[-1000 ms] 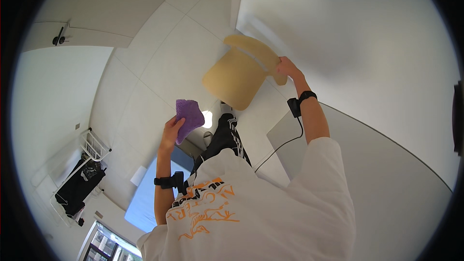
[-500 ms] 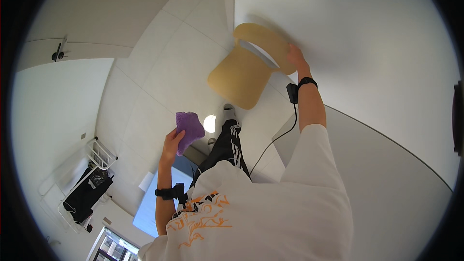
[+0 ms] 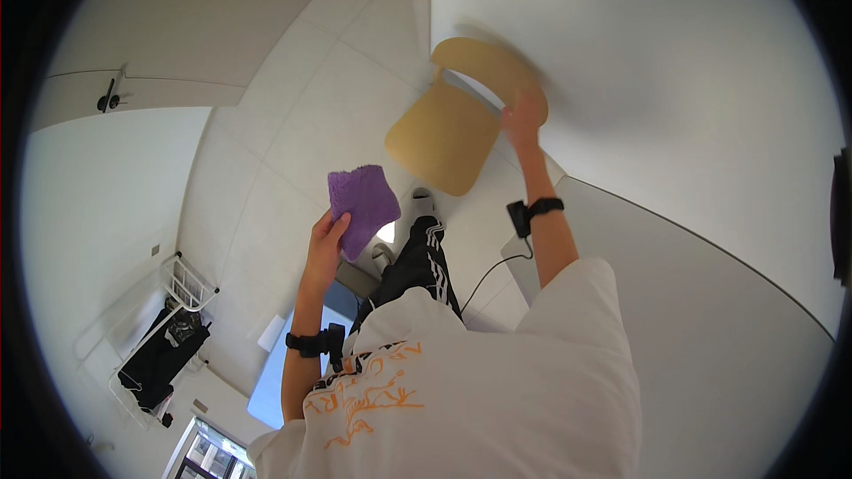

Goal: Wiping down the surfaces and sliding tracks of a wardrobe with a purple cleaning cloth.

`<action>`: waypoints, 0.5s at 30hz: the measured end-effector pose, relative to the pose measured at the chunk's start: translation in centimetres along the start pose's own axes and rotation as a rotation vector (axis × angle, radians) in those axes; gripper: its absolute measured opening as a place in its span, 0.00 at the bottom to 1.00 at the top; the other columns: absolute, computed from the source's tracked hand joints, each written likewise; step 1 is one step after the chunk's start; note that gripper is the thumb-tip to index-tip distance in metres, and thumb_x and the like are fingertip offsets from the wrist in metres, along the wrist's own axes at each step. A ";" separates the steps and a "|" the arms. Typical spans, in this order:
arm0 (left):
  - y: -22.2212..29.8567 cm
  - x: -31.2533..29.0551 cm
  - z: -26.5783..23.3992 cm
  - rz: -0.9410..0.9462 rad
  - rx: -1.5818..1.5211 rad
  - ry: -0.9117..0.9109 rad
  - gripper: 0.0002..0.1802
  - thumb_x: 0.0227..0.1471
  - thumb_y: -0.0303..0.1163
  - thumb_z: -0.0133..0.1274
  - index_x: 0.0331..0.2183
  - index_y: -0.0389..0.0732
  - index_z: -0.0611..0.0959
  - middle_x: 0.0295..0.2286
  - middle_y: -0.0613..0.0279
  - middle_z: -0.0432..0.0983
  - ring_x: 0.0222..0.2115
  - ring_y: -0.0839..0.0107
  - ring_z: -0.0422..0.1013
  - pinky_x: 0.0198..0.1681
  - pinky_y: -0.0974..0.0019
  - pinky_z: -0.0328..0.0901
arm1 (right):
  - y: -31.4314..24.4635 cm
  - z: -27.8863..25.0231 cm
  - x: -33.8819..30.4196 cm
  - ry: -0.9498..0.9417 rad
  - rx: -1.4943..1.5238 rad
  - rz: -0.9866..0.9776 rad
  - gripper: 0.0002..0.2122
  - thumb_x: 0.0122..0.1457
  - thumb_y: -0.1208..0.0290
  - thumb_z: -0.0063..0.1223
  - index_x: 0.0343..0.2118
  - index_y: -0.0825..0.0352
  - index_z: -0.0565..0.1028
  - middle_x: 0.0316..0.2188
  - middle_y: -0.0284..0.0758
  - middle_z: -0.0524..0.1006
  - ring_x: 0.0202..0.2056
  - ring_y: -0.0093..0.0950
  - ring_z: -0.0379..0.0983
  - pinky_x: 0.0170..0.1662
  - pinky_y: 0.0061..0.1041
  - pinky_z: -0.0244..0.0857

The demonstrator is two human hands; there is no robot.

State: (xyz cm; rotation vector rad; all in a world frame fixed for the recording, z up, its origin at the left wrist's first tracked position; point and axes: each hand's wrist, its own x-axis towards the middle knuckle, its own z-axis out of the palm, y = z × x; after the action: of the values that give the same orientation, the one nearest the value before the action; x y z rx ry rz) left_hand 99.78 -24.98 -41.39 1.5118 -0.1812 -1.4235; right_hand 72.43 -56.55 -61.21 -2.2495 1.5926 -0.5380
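A purple cloth (image 3: 363,209) hangs flat from my left hand (image 3: 327,241), pinched between thumb and fingers in front of my legs. Ahead stands a yellow-tan chair (image 3: 444,135), its curved backrest (image 3: 484,62) close to the white wall. My right hand (image 3: 524,115) is closed round the right end of that backrest; some of its fingers are hidden behind the edge. The chair's legs are out of sight under the seat.
A grey panel or tabletop (image 3: 692,302) lies to my right. On the left are a door with a black handle (image 3: 108,102) and a white rack (image 3: 184,282) with dark cloth. A blue surface (image 3: 275,381) is beside my left forearm. From my right wrist strap runs a black cable (image 3: 484,277).
My left hand has raised the cloth forward, toward the chair. My right hand has shifted left and slightly down on the backrest, and the backrest looks tilted a little differently.
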 end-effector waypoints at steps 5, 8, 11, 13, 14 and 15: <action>0.8 0.4 0.8 0.011 -0.044 -0.028 0.20 0.59 0.31 0.48 0.51 0.33 0.73 0.43 0.64 0.74 0.44 0.77 0.69 0.47 0.72 0.63 | -11.6 -1.5 -7.7 -0.191 0.325 -0.271 0.24 0.49 0.78 0.50 0.52 0.65 0.68 0.48 0.44 0.71 0.50 0.44 0.66 0.55 0.39 0.59; 0.7 0.6 1.4 0.032 -0.044 -0.105 0.21 0.59 0.32 0.48 0.52 0.33 0.72 0.44 0.63 0.73 0.45 0.75 0.69 0.48 0.70 0.63 | -17.4 -5.9 -10.4 -0.318 0.507 -0.138 0.21 0.51 0.77 0.51 0.51 0.64 0.69 0.47 0.42 0.71 0.47 0.39 0.70 0.51 0.35 0.63; 1.5 0.3 1.4 0.054 -0.037 -0.206 0.21 0.59 0.32 0.48 0.52 0.34 0.71 0.46 0.62 0.73 0.46 0.74 0.68 0.50 0.69 0.62 | -19.1 -7.0 -12.2 -0.371 0.831 0.069 0.17 0.56 0.77 0.49 0.50 0.65 0.69 0.46 0.39 0.73 0.43 0.31 0.73 0.46 0.30 0.67; 1.9 0.0 1.5 -0.010 -0.057 -0.291 0.22 0.59 0.32 0.48 0.52 0.33 0.71 0.46 0.60 0.72 0.47 0.73 0.67 0.51 0.69 0.61 | -19.6 -7.2 -14.5 -0.332 0.969 0.119 0.17 0.58 0.77 0.47 0.51 0.66 0.68 0.45 0.38 0.74 0.42 0.28 0.74 0.45 0.26 0.68; 2.0 0.0 1.6 -0.008 -0.048 -0.320 0.22 0.59 0.32 0.48 0.52 0.33 0.71 0.46 0.60 0.72 0.47 0.73 0.67 0.51 0.69 0.61 | -20.0 -7.6 -15.1 -0.335 1.093 0.169 0.16 0.61 0.75 0.44 0.52 0.67 0.67 0.46 0.36 0.73 0.44 0.25 0.72 0.45 0.24 0.67; 2.1 -0.3 1.8 -0.004 -0.087 -0.372 0.22 0.58 0.31 0.48 0.53 0.33 0.70 0.46 0.60 0.72 0.47 0.73 0.67 0.52 0.68 0.61 | -20.6 -8.6 -15.7 -0.333 1.217 0.220 0.16 0.63 0.74 0.41 0.54 0.67 0.67 0.47 0.35 0.73 0.46 0.23 0.70 0.45 0.22 0.67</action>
State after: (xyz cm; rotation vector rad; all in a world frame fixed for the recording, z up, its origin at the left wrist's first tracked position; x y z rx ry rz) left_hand 99.30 -26.75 -39.26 1.1671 -0.3377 -1.6851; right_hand 80.46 -35.53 -45.73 -1.1437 0.8876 -0.7367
